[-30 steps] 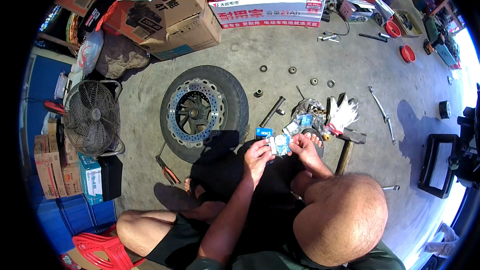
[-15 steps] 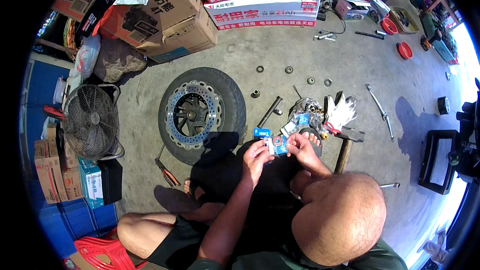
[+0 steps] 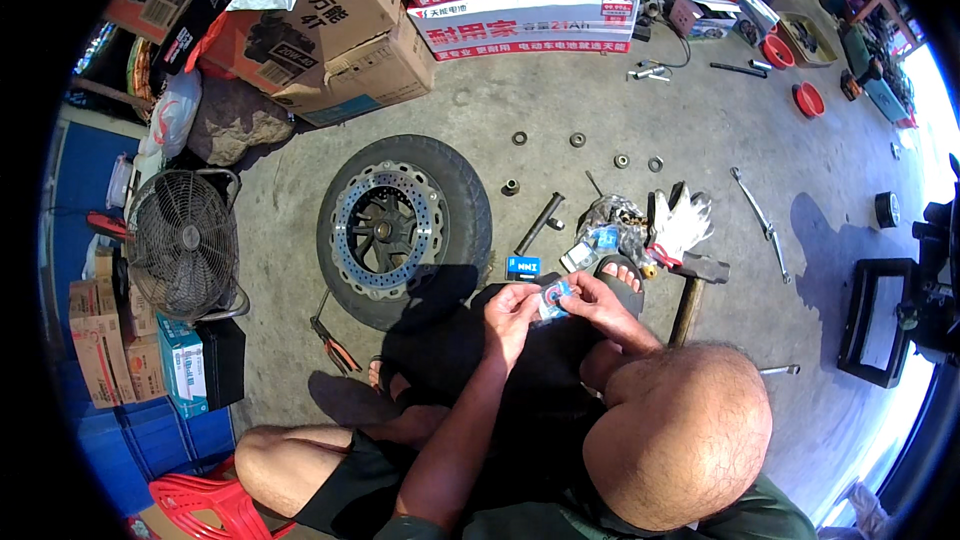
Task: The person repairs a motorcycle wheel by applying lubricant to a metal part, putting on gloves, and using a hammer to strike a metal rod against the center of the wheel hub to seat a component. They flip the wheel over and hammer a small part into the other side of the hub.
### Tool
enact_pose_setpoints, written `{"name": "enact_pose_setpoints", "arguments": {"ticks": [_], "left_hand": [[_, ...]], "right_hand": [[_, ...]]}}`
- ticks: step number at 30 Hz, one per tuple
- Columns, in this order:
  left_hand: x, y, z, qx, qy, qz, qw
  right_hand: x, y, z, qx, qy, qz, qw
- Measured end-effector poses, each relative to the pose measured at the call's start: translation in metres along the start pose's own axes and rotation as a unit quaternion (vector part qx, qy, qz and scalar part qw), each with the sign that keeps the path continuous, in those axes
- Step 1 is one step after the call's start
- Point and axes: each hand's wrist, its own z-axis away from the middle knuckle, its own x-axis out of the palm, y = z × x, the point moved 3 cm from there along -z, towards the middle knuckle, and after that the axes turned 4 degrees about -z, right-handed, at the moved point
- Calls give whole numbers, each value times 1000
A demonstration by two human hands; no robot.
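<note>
Beyond the bent right knee [image 3: 685, 435], holds small clear-and-blue packet [image 3: 552, 304], pinched narrowly between left hand [image 3: 511, 318] at its left edge and right hand [image 3: 597, 306] at its upper right, thumbs close to fingertips on both. Looks like thin, glossy, crinkly film, with a round reddish shape inside or printed on; cannot tell which. To handle well, should grip by edges only, pull film slowly rather than jerk, and stay low so as not to scatter any contents. Just past the packet, note blue box [image 3: 523, 268], stiff and rectangular. To the left, note wheel [image 3: 455, 190]: matte black rubber tyre around a perforated metal disc with wavy rim. To the right, note crumpled clear bag [image 3: 632, 215], shiny and loose; white gloves [image 3: 682, 222], limp and wrinkled; hammer [image 3: 687, 310], blocky dark head on a wooden handle. Farther out, note small round metal ring [image 3: 578, 140] and long slim wrench [image 3: 765, 220], both on gritty grey concrete [image 3: 540, 90].
</note>
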Motion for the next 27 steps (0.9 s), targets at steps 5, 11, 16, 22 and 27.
{"name": "enact_pose_setpoints", "arguments": {"ticks": [5, 11, 16, 22, 27], "left_hand": [[5, -9, -5, 18, -2, -31, 999], [5, -14, -7, 17, 12, -23, 1000], [3, -13, -5, 21, 8, -27, 999], [6, -11, -5, 16, 9, -10, 1000], [11, 2, 0, -48, -9, -21, 999]], "right_hand": [[-5, 1, -4, -12, 3, 146, 989], [-6, 2, -1, -9, 27, 122, 992], [-2, -5, 1, -22, 22, 102, 994], [-9, 10, -3, -12, 28, 46, 998], [-13, 17, -6, -29, 54, 25, 998]]}}
